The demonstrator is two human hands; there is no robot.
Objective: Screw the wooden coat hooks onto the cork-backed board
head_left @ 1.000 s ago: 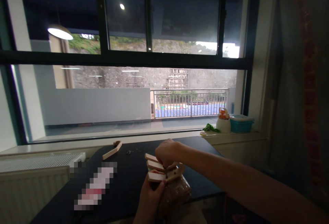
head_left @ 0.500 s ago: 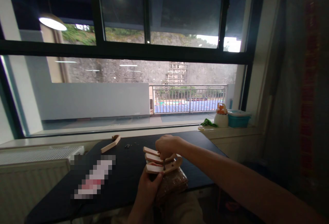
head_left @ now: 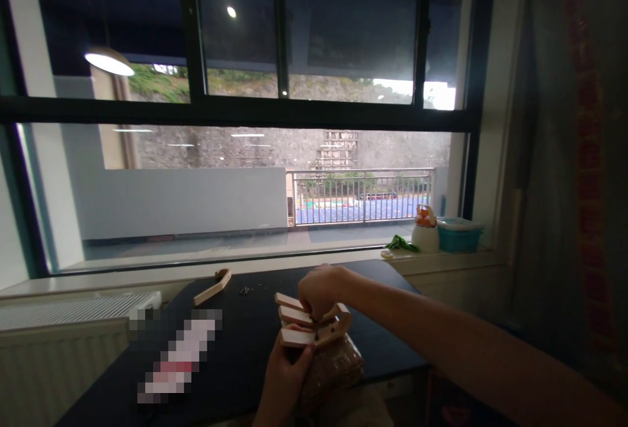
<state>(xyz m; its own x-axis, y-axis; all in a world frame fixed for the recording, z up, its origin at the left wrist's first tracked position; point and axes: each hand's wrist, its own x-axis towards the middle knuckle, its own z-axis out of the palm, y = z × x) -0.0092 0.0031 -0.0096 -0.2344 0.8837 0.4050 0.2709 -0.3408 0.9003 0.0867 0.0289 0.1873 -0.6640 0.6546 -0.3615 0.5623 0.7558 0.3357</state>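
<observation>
A light wooden piece (head_left: 297, 337) made of several curved, hook-like arms side by side lies at the table's near edge. My left hand (head_left: 287, 375) grips its nearest arm from below, thumb on the side. Over the farther arms, my right hand (head_left: 321, 290) is closed with its fingers pointing down; what they pinch is hidden. Dark round holes or screw heads show on the nearest arm. Beneath the wood is a brown package in shiny clear wrapping (head_left: 333, 368). A similar loose wooden arm (head_left: 213, 288) lies at the table's far left.
Several small dark screw-like bits (head_left: 245, 290) lie on the black table (head_left: 235, 342). A blurred pinkish item (head_left: 179, 358) is at left. On the windowsill stand a white jug (head_left: 424, 237), a teal box (head_left: 460, 237) and a green cloth (head_left: 401, 242). A radiator (head_left: 73, 348) is at left.
The view has tilted up slightly, so everything sits lower. My right hand has shifted a little over the wooden arms; my left keeps its hold.
</observation>
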